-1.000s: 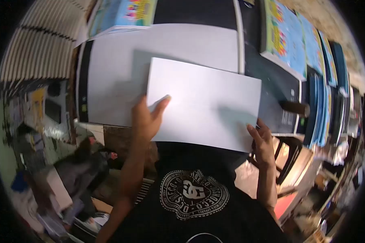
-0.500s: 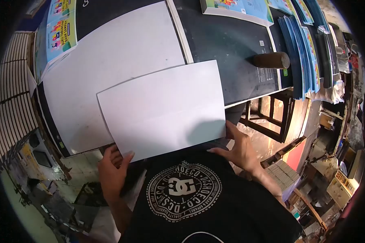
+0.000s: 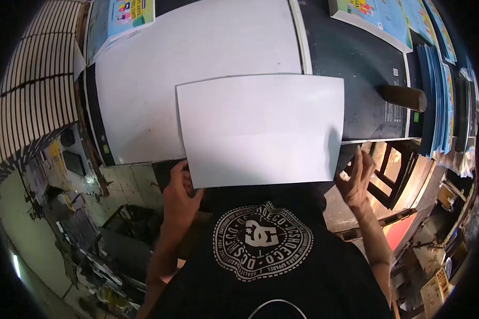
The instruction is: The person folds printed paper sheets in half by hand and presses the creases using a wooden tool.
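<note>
Overlapping tabletop (image 3: pixel 351 58) edge: white sheet (image 3: pixel 261 130), spaced from cylinder (image 3: pixel 407 99); left hand (image 3: pixel 181 194) at lower-left corner, grip unclear; right hand (image 3: pixel 356 185) unclenched beside right edge.

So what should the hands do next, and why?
Probably nudge the paper farther over the table, because its near edge overhangs the table's edge in this view, and the left hand and right hand are at its near corners.
</note>
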Demonstrator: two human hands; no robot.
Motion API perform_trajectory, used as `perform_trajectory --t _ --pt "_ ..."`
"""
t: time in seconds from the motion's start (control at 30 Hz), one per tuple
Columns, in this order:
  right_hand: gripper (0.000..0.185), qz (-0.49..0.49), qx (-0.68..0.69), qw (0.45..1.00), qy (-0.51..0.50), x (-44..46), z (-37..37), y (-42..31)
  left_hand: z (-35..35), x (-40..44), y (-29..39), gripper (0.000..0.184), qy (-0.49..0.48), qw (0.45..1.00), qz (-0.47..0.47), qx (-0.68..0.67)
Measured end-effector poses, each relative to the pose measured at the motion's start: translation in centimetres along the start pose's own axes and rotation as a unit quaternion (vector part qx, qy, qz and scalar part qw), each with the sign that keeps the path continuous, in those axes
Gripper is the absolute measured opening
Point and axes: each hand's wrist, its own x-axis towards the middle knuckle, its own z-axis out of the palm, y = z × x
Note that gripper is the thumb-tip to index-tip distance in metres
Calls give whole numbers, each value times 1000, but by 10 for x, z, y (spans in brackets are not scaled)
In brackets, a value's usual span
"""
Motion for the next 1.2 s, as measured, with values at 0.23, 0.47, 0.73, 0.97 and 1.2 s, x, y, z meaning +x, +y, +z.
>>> perform_trajectory --t 0.23,0.47,0.73,0.97,1.2 --pt "50 -193 -30 980 -37 69 -19 18 -1 -10 4 74 -59 997 -16 -42" --pt "43 -211 4 977 -28 83 -20 16 6 22 -43 95 127 935 273 185" --pt "42 -206 7 978 -32 91 -29 10 12 81 -47 50 183 848 458 193" --pt "42 -212 77 974 28 99 -17 11 9 84 -46 38 183 852 462 165" --pt "47 -204 142 967 49 106 -16 16 14 91 -47 35 204 841 478 151"
